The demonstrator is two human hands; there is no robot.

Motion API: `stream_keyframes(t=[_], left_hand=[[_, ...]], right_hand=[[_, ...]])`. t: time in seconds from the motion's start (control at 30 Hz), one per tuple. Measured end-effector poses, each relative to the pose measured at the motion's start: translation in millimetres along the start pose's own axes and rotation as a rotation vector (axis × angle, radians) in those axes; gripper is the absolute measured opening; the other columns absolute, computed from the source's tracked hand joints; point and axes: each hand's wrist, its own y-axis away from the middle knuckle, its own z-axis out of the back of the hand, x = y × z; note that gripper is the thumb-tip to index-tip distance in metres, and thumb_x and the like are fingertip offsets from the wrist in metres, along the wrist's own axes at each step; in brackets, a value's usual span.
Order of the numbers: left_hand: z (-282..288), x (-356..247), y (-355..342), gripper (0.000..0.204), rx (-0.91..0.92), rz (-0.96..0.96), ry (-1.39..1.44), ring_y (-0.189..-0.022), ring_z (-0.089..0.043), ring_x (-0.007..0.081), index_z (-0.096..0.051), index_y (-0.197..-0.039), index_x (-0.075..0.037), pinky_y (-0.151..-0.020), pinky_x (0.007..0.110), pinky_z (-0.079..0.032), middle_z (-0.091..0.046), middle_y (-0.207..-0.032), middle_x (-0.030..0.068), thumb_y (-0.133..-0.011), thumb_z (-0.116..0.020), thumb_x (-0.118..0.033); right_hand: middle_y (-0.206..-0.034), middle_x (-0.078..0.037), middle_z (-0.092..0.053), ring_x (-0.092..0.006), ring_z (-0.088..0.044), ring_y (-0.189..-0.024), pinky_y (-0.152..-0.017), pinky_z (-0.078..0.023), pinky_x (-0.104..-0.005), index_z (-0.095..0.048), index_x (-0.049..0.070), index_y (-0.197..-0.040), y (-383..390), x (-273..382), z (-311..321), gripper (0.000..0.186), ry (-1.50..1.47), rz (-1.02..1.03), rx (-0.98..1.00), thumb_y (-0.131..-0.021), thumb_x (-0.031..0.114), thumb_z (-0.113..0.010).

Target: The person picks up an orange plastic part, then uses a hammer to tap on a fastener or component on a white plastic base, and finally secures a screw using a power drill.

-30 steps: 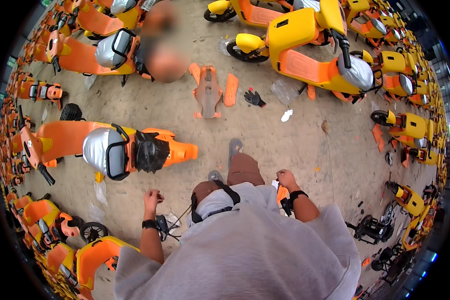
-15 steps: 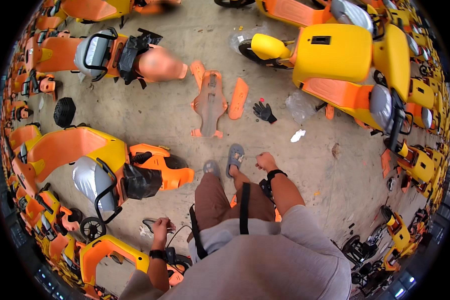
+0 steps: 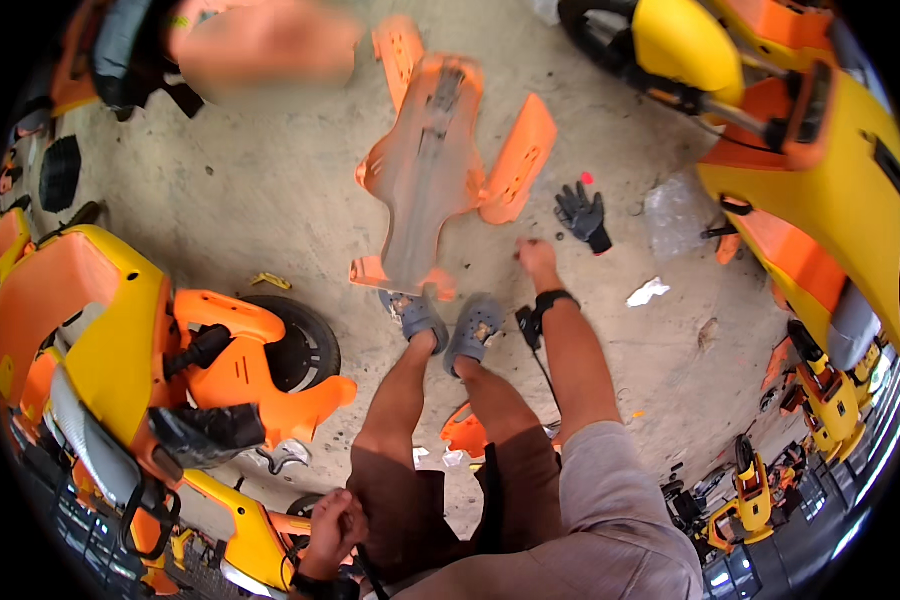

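Observation:
My right hand [image 3: 537,260] is curled closed in front of me above the floor, with nothing seen in it. My left hand [image 3: 338,525] hangs low by my left thigh, its fingers bent in and nothing visible between them. In front of my clogs lies a long orange scooter panel [image 3: 425,190] with a greyish, scuffed middle. Beside it are a slim orange side piece [image 3: 520,160] and a second orange strip [image 3: 400,60] at its far end. Nearest my right hand on the floor is a black work glove [image 3: 583,215], apart from it.
Left stands a yellow and orange scooter [image 3: 110,300] with an orange front part [image 3: 260,370] beside a black tyre [image 3: 300,340]. Right is another yellow scooter [image 3: 820,200]. Clear plastic wrap [image 3: 678,215] and white paper [image 3: 648,292] lie on the concrete. A blurred orange part [image 3: 270,45] is far left.
I have stepped forward and lean lower, so the orange panel, glove and scooters appear closer and larger. My left hand has come nearer my thigh; my right hand remains closed in front.

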Motion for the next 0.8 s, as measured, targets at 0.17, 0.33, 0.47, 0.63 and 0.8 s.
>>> stream_keyframes(t=[0.17, 0.33, 0.47, 0.63, 0.8], left_hand=[[-14.4, -6.2, -30.7, 0.023, -0.04, 0.082, -0.038, -0.032, -0.031, 0.0145, -0.053, -0.088, -0.003, -0.034, 0.027, -0.025, -0.046, -0.049, 0.0098, -0.098, -0.047, -0.022], [-23.1, -13.8, -36.2, 0.028, -0.212, 0.087, -0.19, -0.029, -0.032, 0.0144, -0.054, -0.081, -0.003, -0.031, 0.027, -0.027, -0.045, -0.044, 0.0095, -0.097, -0.047, -0.025], [-24.8, -12.2, -33.3, 0.027, -0.222, 0.078, -0.196, -0.029, -0.032, 0.0153, -0.053, -0.085, -0.003, -0.031, 0.027, -0.027, -0.044, -0.045, 0.0096, -0.098, -0.047, -0.025], [-20.0, -11.2, -29.6, 0.024, -0.163, 0.105, -0.109, -0.033, -0.036, 0.0171, -0.053, -0.089, -0.003, -0.034, 0.029, -0.027, -0.048, -0.051, 0.0102, -0.098, -0.047, -0.024], [-36.0, -14.2, 3.6, 0.021, -0.217, 0.13, -0.153, -0.041, -0.046, 0.0168, -0.056, -0.086, -0.006, -0.039, 0.027, -0.033, -0.055, -0.059, 0.007, -0.096, -0.049, -0.022]], right_hand=[[-0.112, -0.021, -0.065, -0.0359, -0.061, -0.108, -0.096, -0.044, -0.0394, -0.064, -0.005, -0.111, -81.3, 36.2, -32.1, 0.086, -0.106, -0.265, -0.229, -0.068, 0.069, -0.064], [-0.111, -0.022, -0.066, -0.0313, -0.063, -0.103, -0.092, -0.046, -0.036, -0.064, -0.011, -0.106, -71.4, 52.6, -27.3, 0.087, -0.329, -0.35, -0.175, -0.059, 0.06, -0.079], [-0.108, -0.022, -0.066, -0.0269, -0.064, -0.099, -0.086, -0.049, -0.0344, -0.062, -0.017, -0.101, -63.9, 51.6, -21.2, 0.081, -0.482, -0.277, -0.219, -0.058, 0.048, -0.085], [-0.083, -0.018, -0.068, -0.0248, -0.067, -0.075, -0.068, -0.051, -0.0377, -0.064, -0.008, -0.09, -18.5, 33.4, 4.0, 0.054, -0.511, 0.033, -0.427, -0.062, 0.034, -0.084], [-0.088, -0.01, -0.07, -0.0122, -0.062, -0.073, -0.064, -0.051, -0.0329, -0.068, -0.007, -0.101, 118.9, 5.3, 104.0, 0.042, -0.817, -0.078, -0.135, -0.076, 0.025, -0.079]])
